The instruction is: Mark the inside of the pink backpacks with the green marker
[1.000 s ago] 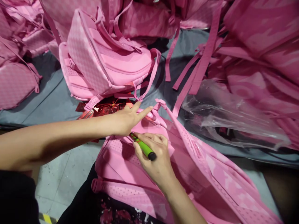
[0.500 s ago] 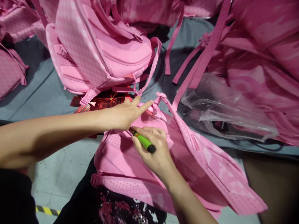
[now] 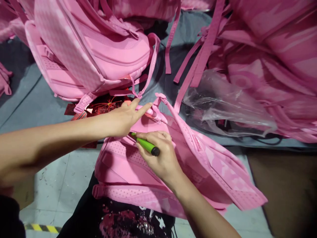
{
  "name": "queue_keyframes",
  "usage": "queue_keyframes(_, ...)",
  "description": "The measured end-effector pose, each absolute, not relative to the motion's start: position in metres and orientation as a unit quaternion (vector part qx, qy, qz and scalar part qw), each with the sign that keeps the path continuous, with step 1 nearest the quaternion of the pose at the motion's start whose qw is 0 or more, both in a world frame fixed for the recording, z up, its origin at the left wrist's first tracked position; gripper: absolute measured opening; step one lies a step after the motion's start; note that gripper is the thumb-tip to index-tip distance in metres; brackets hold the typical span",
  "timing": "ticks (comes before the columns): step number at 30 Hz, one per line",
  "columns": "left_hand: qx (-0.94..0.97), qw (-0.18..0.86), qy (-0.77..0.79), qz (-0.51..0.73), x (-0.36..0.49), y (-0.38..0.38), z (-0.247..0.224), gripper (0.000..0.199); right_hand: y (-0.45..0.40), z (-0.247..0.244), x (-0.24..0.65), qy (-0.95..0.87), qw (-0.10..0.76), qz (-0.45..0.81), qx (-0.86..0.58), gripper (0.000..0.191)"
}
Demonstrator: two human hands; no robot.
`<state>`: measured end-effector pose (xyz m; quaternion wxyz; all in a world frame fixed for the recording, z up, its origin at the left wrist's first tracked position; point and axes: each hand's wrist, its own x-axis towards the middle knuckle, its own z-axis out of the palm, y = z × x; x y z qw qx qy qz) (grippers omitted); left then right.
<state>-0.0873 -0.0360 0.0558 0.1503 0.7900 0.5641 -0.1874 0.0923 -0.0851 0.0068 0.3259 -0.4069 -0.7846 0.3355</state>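
A pink backpack (image 3: 126,162) lies tilted across my lap and the table's edge, its straps toward me and to the right. My right hand (image 3: 158,150) is wrapped round a green marker (image 3: 147,145) with a black end, its tip pointing left at the top of the backpack. Over that same top part lies my left hand (image 3: 127,117), palm down, with fingers spread and reaching toward the top loop. What is under the left palm is hidden. Red shiny tags (image 3: 106,105) lie just behind the left wrist.
Another pink backpack (image 3: 109,56) stands behind my left hand. Camouflage-patterned pink bags (image 3: 267,66) are piled at the right, beside a clear plastic bag (image 3: 230,105). A grey cloth covers the table (image 3: 24,96). A brown box (image 3: 284,185) is at the lower right.
The whole view has shifted, so the bags and hands appear farther left. Both hands keep nearly the same place on the backpack, and the marker is still in my right hand.
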Motion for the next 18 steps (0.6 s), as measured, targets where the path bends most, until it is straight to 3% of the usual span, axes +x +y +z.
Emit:
queue_keyframes(10,0.801,0.146,0.564,-0.136,-0.093,-0.040,0.049,0.103,-0.090,0.004,0.091,-0.797,0.351,0.259,-0.418,0.011)
queue_keyframes(15,0.808,0.136,0.561,-0.119,-0.095,-0.040,0.046,0.105,-0.093,0.005,0.086,-0.789,0.363,0.296,-0.397,0.012)
queue_keyframes(18,0.807,0.136,0.561,-0.121,-0.095,-0.040,0.045,0.102,-0.095,0.006,0.084,-0.792,0.356,0.240,-0.434,0.010)
